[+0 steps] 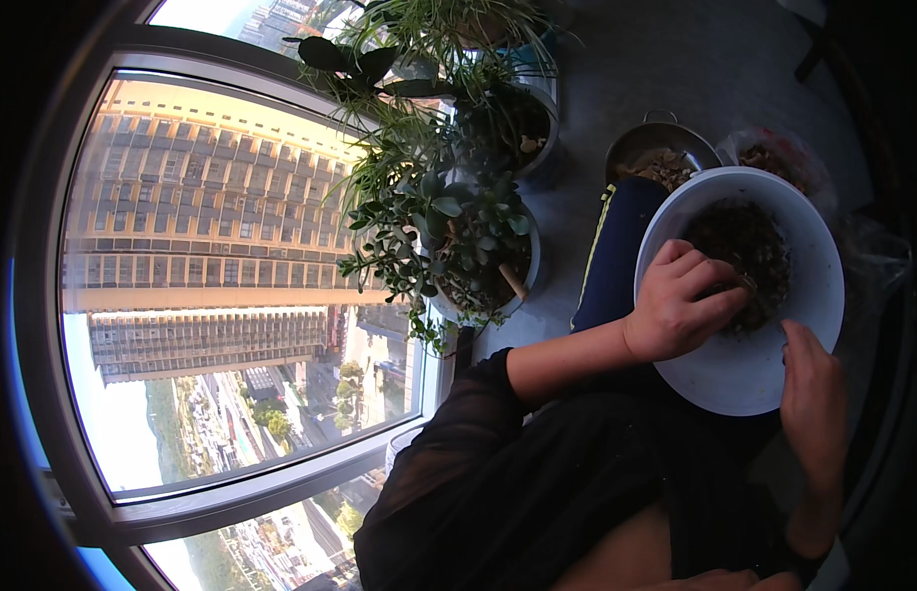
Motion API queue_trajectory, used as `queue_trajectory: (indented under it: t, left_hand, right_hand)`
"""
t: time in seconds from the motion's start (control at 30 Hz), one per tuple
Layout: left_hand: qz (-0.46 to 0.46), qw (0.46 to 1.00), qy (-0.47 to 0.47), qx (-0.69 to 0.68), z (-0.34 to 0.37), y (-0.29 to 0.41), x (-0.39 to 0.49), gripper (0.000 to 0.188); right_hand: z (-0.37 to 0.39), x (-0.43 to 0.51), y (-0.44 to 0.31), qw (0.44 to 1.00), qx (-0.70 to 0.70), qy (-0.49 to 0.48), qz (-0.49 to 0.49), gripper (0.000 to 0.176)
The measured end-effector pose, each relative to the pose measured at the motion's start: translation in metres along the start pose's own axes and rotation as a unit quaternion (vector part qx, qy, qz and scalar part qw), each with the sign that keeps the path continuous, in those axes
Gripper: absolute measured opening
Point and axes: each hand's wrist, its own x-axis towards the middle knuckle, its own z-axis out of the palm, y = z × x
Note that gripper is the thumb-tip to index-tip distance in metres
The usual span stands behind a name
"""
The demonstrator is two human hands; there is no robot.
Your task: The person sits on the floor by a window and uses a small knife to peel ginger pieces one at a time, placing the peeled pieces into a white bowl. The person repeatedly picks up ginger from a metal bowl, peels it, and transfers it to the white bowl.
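A white plastic bucket (739,384) stands between the person's knees, with a dark, crumbly mixture (739,229) at its bottom. My left hand (684,299) reaches over the bucket's near rim from the left, fingers curled together above the mixture; a small pale piece shows at its fingertips. On the right, my right hand (809,377) is at the bucket's rim, its fingers pointing inward and close together. Whether it holds anything is not visible. Beyond the bucket, a metal bowl (701,151) holds pale brown scraps, and a clear plastic bag (806,159) beside it holds reddish-brown bits.
Potted plants, among them a jade plant (458,221) and a spider plant (458,44), line the window (266,487) at left. A dark blue item with yellow-green trim (625,244) lies left of the bucket. Crumpled clear plastic (879,251) lies at right on the grey floor (695,66).
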Motion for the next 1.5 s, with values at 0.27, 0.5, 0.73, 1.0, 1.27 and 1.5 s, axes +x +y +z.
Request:
queue_trajectory:
  t: [0.27, 0.5, 0.73, 1.0, 1.27, 1.5]
  left_hand:
    - [0.002, 1.000, -0.006, 0.001, 0.000, 0.001, -0.001, 0.028]
    - [0.018, 1.000, -0.006, 0.011, 0.000, 0.001, -0.003, 0.027]
    - [0.013, 1.000, 0.020, -0.003, 0.002, 0.004, -0.002, 0.027]
    - [-0.012, 0.998, 0.011, -0.054, 0.006, 0.010, 0.003, 0.027]
    - [-0.149, 0.980, -0.064, -0.119, 0.012, -0.002, -0.002, 0.031]
    - [-0.186, 0.974, -0.032, -0.126, 0.013, 0.005, 0.002, 0.022]
  right_hand:
    - [0.003, 0.001, 0.002, 0.999, -0.027, 0.022, 0.020, 0.025]
    - [0.007, 0.001, 0.002, 0.999, -0.019, 0.039, 0.029, 0.027]
    - [0.014, 0.014, 0.001, 0.965, 0.242, 0.062, 0.085, 0.027]
    - [0.042, 0.039, 0.009, 0.870, 0.474, 0.067, 0.116, 0.034]
    - [0.040, 0.038, 0.020, 0.887, 0.421, 0.138, 0.132, 0.033]
    - [0.044, 0.036, 0.016, 0.928, 0.321, 0.166, 0.086, 0.030]
